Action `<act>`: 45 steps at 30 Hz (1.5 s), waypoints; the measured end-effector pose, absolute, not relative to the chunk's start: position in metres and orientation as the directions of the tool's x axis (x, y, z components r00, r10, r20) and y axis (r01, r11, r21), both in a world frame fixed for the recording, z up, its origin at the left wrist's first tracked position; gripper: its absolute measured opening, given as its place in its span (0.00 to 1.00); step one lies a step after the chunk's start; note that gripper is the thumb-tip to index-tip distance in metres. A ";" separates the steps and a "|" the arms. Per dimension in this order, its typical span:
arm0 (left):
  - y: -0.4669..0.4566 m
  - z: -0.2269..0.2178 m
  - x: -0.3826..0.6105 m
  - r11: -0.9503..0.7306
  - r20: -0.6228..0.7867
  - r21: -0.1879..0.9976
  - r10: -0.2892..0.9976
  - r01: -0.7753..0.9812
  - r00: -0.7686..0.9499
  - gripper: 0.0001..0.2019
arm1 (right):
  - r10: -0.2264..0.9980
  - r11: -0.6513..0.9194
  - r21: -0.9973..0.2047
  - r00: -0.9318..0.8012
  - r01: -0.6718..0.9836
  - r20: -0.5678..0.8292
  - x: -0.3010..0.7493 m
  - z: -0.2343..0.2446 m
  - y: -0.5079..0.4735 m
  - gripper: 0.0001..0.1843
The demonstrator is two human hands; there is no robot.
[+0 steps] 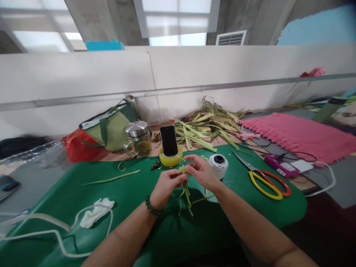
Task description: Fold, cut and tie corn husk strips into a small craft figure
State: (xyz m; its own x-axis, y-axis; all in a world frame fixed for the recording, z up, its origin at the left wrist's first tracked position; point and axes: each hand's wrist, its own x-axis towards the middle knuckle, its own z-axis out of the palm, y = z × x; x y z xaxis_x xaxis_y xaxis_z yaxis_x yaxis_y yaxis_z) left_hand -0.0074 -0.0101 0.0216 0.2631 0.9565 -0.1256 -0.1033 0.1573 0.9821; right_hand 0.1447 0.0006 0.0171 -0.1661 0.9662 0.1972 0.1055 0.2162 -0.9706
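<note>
Between my two hands is a small bundle of pale green plant strips (187,196), with several loose ends hanging below. My left hand (167,185), a dark green bead bracelet (152,206) at its wrist, pinches the bundle from the left. The fingertips of my right hand (201,171) are closed on its top, where a knotted pale green part (182,169) shows. Just beyond the right hand stands a spool of white thread (218,165). A phone (168,141) leans upright on a yellow tape roll (170,159) in front of my hands.
A heap of green stalks (205,124) lies at the back. Scissors (264,178) with red and yellow handles lie open at right, near a purple power strip (281,165). A glass mug (139,139), a green bag (114,128), white tissue (97,212) and white cable (59,237) are at left.
</note>
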 end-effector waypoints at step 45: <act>-0.014 0.035 -0.016 0.267 -0.190 0.926 0.940 -0.266 0.282 0.18 | 0.733 0.586 -0.486 -0.168 0.648 0.660 0.172 0.013 -0.027 0.10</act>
State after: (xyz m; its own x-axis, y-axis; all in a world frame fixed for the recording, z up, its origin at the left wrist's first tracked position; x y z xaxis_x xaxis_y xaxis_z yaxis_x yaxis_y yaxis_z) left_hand -0.0156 -0.0137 0.0345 0.2821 0.9403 -0.1905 -0.2655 0.2673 0.9263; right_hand 0.1721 -0.0274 0.0134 -0.1678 0.7325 0.6597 0.6479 0.5863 -0.4862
